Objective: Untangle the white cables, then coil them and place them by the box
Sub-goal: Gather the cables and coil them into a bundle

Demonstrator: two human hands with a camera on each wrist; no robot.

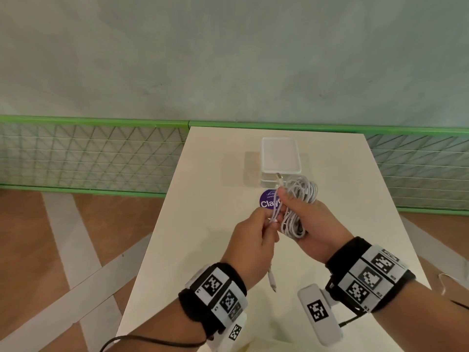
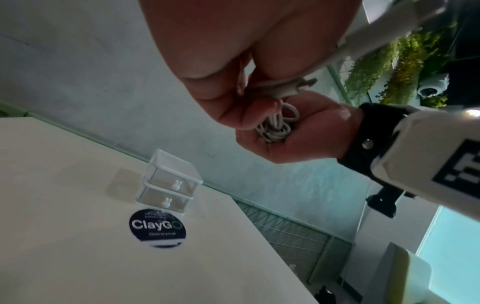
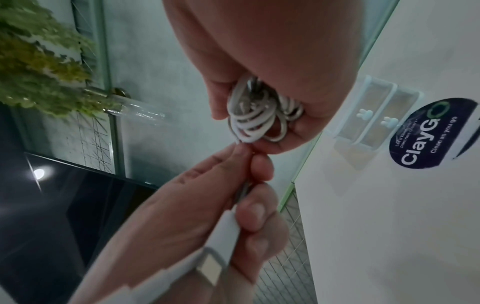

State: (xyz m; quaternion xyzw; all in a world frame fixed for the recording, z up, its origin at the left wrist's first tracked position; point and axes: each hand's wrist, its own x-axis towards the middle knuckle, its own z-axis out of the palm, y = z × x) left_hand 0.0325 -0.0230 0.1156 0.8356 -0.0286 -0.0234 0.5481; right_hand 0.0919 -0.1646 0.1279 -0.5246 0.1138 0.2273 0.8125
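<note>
The white cables (image 1: 299, 199) are bunched in a loose coil that my right hand (image 1: 289, 205) grips above the table, just in front of the box. The coil (image 3: 253, 117) shows between thumb and fingers in the right wrist view. My left hand (image 1: 270, 221) pinches one strand coming off the coil's left side. That strand's tail hangs below my left hand and ends in a plug (image 1: 272, 282). A second plug (image 1: 279, 177) sticks up from the coil's top. The box (image 1: 280, 156) is a small white two-drawer unit (image 2: 170, 183) at the table's far end.
A round purple ClayGo sticker (image 1: 267, 199) lies on the white table (image 1: 203, 250) just before the box. A green mesh railing (image 1: 94, 156) runs behind the table, whose left and right edges drop to a wooden floor. Black wires trail from both wristbands.
</note>
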